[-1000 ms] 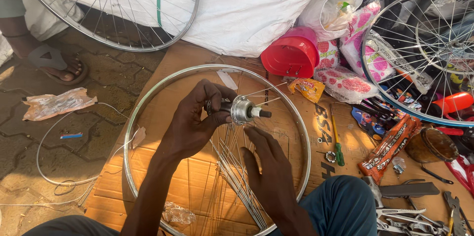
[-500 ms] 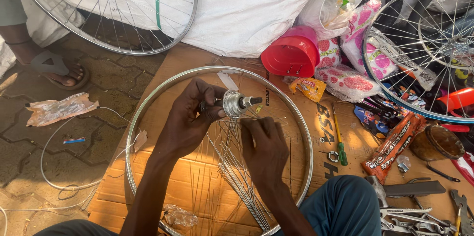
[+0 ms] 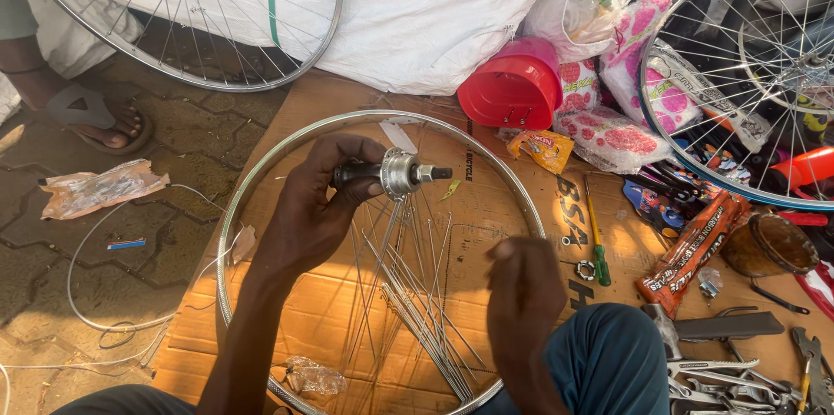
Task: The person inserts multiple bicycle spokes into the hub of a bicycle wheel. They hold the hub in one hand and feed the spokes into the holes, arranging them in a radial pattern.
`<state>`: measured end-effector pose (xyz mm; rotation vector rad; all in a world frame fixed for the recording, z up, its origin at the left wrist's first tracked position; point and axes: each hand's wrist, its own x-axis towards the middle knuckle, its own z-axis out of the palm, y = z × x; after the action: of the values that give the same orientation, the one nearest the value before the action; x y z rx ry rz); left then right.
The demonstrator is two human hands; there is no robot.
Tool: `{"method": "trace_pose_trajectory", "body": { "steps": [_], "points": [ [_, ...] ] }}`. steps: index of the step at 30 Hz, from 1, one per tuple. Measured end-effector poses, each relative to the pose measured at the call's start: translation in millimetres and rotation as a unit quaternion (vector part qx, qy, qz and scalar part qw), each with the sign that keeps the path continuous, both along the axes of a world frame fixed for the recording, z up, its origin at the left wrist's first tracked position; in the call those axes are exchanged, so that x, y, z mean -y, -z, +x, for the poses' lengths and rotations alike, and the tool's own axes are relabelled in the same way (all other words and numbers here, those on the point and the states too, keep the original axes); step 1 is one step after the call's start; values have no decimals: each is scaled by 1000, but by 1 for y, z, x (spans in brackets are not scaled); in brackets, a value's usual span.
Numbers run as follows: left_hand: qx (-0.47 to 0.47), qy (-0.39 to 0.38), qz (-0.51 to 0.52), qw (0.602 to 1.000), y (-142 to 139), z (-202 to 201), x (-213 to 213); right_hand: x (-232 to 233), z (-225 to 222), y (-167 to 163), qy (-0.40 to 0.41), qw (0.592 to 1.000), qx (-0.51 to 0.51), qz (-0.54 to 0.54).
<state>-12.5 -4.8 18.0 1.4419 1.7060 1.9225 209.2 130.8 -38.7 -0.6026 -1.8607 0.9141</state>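
My left hand (image 3: pixel 317 206) grips a metal wheel hub (image 3: pixel 391 174) and holds it above the middle of a bare silver rim (image 3: pixel 252 185) that lies flat on cardboard (image 3: pixel 313 319). Several loose spokes (image 3: pixel 408 293) hang from the hub and fan out across the cardboard inside the rim. My right hand (image 3: pixel 521 289) is lower right of the hub, over the rim's near edge, apart from the hub. It looks blurred, fingers curled, and I cannot tell whether it holds a spoke.
A red plastic tub (image 3: pixel 512 89) and patterned bags (image 3: pixel 621 124) lie behind the rim. A green-handled screwdriver (image 3: pixel 598 245), wrenches (image 3: pixel 730 354) and a tin (image 3: pixel 769 245) sit at right. Built wheels stand top left (image 3: pixel 217 50) and right (image 3: pixel 738 76). Another person's sandalled foot (image 3: pixel 95 119) is at left.
My right hand has drawn back from the hub, down and to the right. The left hand keeps holding the hub, now slightly higher over the rim.
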Motion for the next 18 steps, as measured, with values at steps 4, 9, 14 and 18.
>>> {"method": "trace_pose_trajectory", "body": {
  "steps": [4,9,14,18],
  "points": [
    [5,1,4,1000,-6,-3,5,-71,-28,64,22,970,243,-16],
    [42,22,31,998,-6,-4,8,-64,-42,163,-83,883,429,173],
    [104,40,65,992,-1,-9,12,-62,-48,172,-70,907,406,87],
    [118,38,106,987,2,-12,10,-94,-37,141,-58,918,366,-139]
  ]
}}
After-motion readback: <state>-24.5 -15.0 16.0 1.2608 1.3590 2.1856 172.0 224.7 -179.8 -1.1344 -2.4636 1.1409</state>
